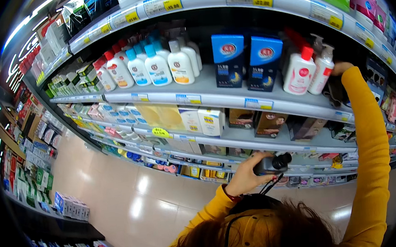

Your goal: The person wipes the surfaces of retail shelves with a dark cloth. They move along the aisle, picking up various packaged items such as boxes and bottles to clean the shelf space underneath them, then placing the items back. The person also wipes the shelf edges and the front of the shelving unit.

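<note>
My left hand [244,177] is closed around a dark grey bottle [266,166] with a black cap or pump top, held in front of the lower shelves. My right arm, in a yellow ribbed sleeve, reaches up to the shelf at the right. The right hand [341,68] is beside a white pump bottle [321,72], its fingers mostly hidden behind it. Left of that bottle stands a white bottle with a red cap [299,71]. Just below the right hand, a dark cloth-like item [334,91] hangs near the shelf edge.
Blue boxes [228,61] and several white lotion bottles [158,69] stand on the same shelf. White cartons [211,120] and brown boxes [270,123] fill the shelf below. Tiled floor [119,184] stretches left towards stacked boxes [71,204] and another display.
</note>
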Action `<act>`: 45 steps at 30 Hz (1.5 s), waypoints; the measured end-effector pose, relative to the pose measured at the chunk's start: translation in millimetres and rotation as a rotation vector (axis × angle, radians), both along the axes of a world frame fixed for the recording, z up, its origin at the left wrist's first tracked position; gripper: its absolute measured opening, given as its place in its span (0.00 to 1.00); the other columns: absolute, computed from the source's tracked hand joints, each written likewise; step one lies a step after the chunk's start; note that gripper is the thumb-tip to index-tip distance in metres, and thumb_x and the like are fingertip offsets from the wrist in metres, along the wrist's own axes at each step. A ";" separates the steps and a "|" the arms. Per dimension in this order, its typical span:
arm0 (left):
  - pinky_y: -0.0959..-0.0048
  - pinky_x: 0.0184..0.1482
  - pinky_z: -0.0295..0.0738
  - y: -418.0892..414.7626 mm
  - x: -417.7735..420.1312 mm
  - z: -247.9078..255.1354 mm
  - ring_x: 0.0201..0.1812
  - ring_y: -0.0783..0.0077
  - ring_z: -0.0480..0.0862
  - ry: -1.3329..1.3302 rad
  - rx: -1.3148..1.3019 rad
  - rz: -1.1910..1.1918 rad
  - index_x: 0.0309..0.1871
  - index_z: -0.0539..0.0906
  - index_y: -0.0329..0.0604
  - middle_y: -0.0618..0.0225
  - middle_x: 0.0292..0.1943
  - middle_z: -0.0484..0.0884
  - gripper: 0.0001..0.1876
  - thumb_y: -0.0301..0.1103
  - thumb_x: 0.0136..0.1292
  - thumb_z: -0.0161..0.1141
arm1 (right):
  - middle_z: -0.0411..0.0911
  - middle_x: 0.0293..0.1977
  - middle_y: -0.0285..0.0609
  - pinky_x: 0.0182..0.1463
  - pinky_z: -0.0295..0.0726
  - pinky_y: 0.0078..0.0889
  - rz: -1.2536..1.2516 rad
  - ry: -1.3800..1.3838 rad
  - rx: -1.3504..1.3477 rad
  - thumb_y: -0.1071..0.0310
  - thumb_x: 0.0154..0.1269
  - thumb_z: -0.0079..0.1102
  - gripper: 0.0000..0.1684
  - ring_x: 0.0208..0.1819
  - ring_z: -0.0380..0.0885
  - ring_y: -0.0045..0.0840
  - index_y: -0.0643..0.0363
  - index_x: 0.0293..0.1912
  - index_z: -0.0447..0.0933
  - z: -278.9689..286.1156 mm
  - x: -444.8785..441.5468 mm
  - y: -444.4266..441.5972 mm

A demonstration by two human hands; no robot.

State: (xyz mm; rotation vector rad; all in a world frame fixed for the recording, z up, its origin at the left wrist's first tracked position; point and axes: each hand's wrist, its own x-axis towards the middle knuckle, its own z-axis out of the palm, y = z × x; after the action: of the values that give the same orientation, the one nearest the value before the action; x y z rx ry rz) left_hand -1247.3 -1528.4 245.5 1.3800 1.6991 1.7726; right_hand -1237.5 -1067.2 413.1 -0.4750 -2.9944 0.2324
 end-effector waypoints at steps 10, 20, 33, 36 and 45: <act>0.78 0.46 0.76 13.8 50.9 16.0 0.44 0.75 0.79 -0.380 0.216 0.219 0.53 0.68 0.33 0.63 0.43 0.77 0.28 0.21 0.50 0.69 | 0.81 0.33 0.53 0.35 0.82 0.26 -0.293 -0.196 0.116 0.67 0.41 0.67 0.24 0.33 0.82 0.32 0.70 0.41 0.79 49.7 42.5 -146.6; 0.74 0.50 0.77 74.1 36.2 108.4 0.48 0.69 0.79 -0.192 0.421 0.130 0.55 0.66 0.32 0.58 0.47 0.76 0.30 0.18 0.48 0.68 | 0.80 0.35 0.49 0.43 0.76 0.25 -0.149 0.454 -0.054 0.66 0.46 0.60 0.23 0.36 0.79 0.29 0.67 0.44 0.77 38.4 160.1 -144.3; 0.69 0.52 0.72 247.7 39.0 143.0 0.49 0.55 0.79 0.260 0.252 0.292 0.53 0.69 0.33 0.49 0.47 0.76 0.29 0.25 0.46 0.70 | 0.75 0.44 0.42 0.53 0.68 0.24 -0.671 1.357 -0.674 0.73 0.57 0.57 0.19 0.46 0.72 0.23 0.68 0.49 0.73 -176.4 363.2 -198.9; 0.68 0.55 0.72 262.4 29.6 134.9 0.52 0.53 0.77 0.312 0.130 0.388 0.55 0.68 0.34 0.48 0.51 0.74 0.29 0.26 0.50 0.69 | 0.75 0.44 0.42 0.51 0.70 0.23 -0.759 1.450 -0.818 0.74 0.58 0.56 0.18 0.45 0.73 0.23 0.68 0.49 0.72 -201.7 392.3 -210.8; 0.70 0.49 0.77 272.9 32.4 137.1 0.49 0.55 0.81 0.364 -0.069 0.438 0.56 0.67 0.30 0.45 0.50 0.76 0.31 0.31 0.51 0.69 | 0.75 0.43 0.41 0.50 0.71 0.22 -0.874 1.468 -0.858 0.76 0.59 0.53 0.17 0.44 0.74 0.22 0.68 0.49 0.72 -229.7 422.4 -218.3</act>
State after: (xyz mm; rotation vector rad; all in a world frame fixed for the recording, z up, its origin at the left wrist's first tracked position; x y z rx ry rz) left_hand -1214.9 -1255.5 382.6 1.4505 2.3855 1.7222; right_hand -815.1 -1285.5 183.4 -0.9851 -1.0345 1.1132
